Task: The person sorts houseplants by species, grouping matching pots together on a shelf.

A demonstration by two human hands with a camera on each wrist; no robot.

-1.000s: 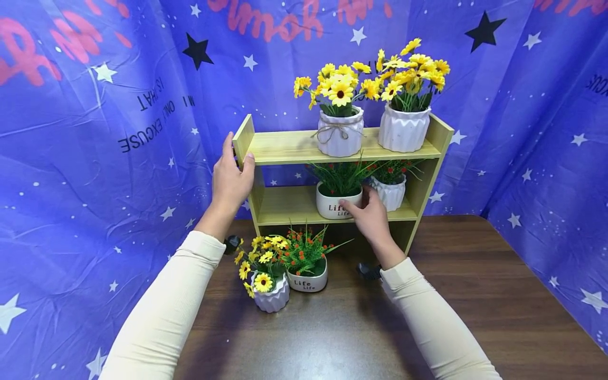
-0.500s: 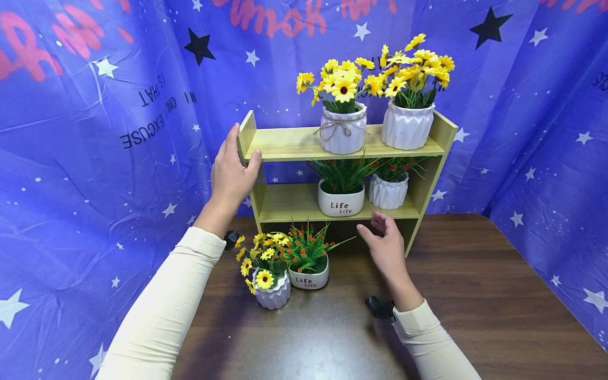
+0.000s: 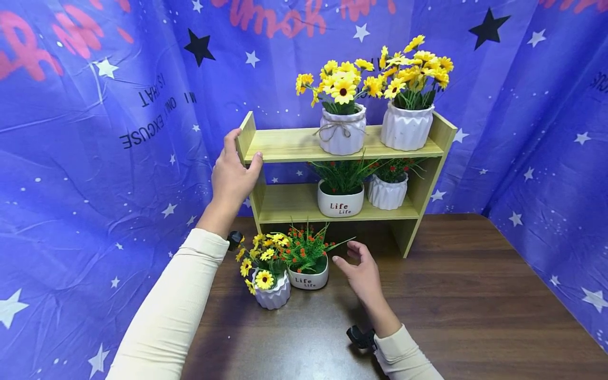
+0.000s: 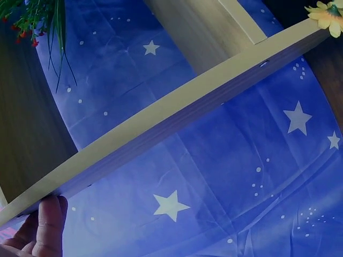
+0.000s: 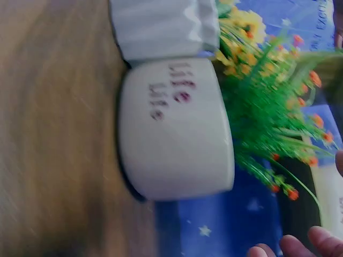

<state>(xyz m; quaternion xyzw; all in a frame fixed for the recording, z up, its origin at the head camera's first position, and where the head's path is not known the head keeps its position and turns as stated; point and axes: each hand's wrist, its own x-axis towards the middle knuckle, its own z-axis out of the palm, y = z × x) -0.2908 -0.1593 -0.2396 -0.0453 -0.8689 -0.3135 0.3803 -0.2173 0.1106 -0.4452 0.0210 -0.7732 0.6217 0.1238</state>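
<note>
My left hand [image 3: 233, 179] holds the left side panel of a two-tier wooden shelf [image 3: 285, 145], thumb near its front edge. In the left wrist view, its fingers [image 4: 49, 227] meet the panel's outer face. Over the table, my right hand [image 3: 363, 272] has parted, loosely bent fingers with nothing between them. It is just right of a white "Life" pot [image 3: 309, 279] of green grass with small orange-red flowers. The right wrist view shows that pot [image 5: 177, 139] close up, apart from the fingertips. Touching it on the left is a fluted white pot of yellow daisies [image 3: 273, 295].
On the top tier stand two white pots of yellow daisies, one twine-tied [image 3: 342, 137] and one plain [image 3: 407, 129]. The middle tier bears another "Life" pot [image 3: 340, 203] and a fluted pot [image 3: 388, 192]. A blue star-printed curtain [image 3: 119, 211] surrounds the brown table [image 3: 475, 295].
My right hand has let go of the "Life" pot on the middle tier and moved down and left toward the pots on the table. My left hand stays at the shelf's side.
</note>
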